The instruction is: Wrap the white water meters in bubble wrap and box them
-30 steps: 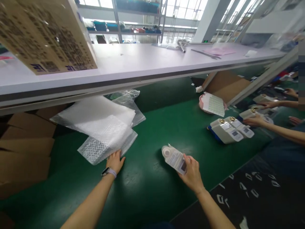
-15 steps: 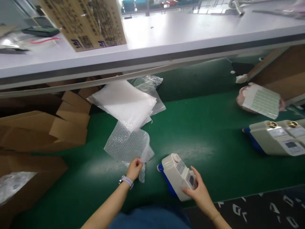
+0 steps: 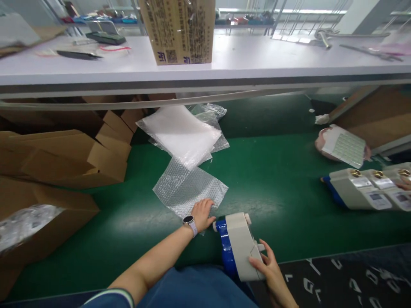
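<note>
My left hand [image 3: 203,214] lies with fingers outstretched on a bubble wrap bag [image 3: 189,186], which is spread on the green work surface. A watch is on that wrist. My right hand [image 3: 268,263] grips the right end of a beige meter with a blue underside [image 3: 241,246]. The meter is turned onto its side, its blue part facing left, and a small round cap points at my left hand. Fingers of the right hand behind the meter are partly hidden. Behind the bubble wrap lies a stack of white foam sheets or bags [image 3: 189,137].
Open cardboard boxes [image 3: 111,173] stand at left, one holding clear plastic. Several similar meters [image 3: 346,188] are lined up at right, with another person's hand [image 3: 405,185] at the edge. A label sheet [image 3: 348,145] lies behind them. A white shelf [image 3: 250,55] carries a carton [image 3: 184,34].
My left hand has gone from pinching the bubble wrap's edge to resting flat on it, and the wrap is spread wider. My right hand has tipped the meter onto its side.
</note>
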Motion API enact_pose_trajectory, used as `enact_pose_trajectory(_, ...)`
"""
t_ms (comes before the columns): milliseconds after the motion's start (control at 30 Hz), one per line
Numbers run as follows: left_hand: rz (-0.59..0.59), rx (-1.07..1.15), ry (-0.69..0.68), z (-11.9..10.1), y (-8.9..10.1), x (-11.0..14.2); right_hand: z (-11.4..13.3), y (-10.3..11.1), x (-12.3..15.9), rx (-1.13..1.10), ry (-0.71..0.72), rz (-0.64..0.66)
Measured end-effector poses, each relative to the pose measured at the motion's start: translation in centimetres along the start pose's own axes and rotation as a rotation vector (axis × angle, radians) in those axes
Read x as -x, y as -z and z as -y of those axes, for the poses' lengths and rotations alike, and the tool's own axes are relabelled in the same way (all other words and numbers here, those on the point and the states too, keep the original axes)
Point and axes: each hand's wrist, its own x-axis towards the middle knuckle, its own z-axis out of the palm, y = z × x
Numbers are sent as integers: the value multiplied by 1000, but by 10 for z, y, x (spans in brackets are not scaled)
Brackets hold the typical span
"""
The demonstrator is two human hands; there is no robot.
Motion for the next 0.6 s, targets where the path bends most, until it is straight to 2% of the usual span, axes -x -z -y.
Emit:
enact_pose_trajectory(133, 22, 29, -13, -10, -21, -8, 2, 10, 12, -31, -4, -11)
enact_pose_trajectory(300, 48, 171, -13, 3, -30, -17, -1, 21, 25, -141, -19, -32)
enact_pose_trajectory(433, 29, 345, 109, 5, -34, -17, -1, 18, 28, -220, -2, -22)
enact_pose_trajectory(600, 66, 601, 153, -16, -43, -11, 6, 9, 23, -247, 10, 12)
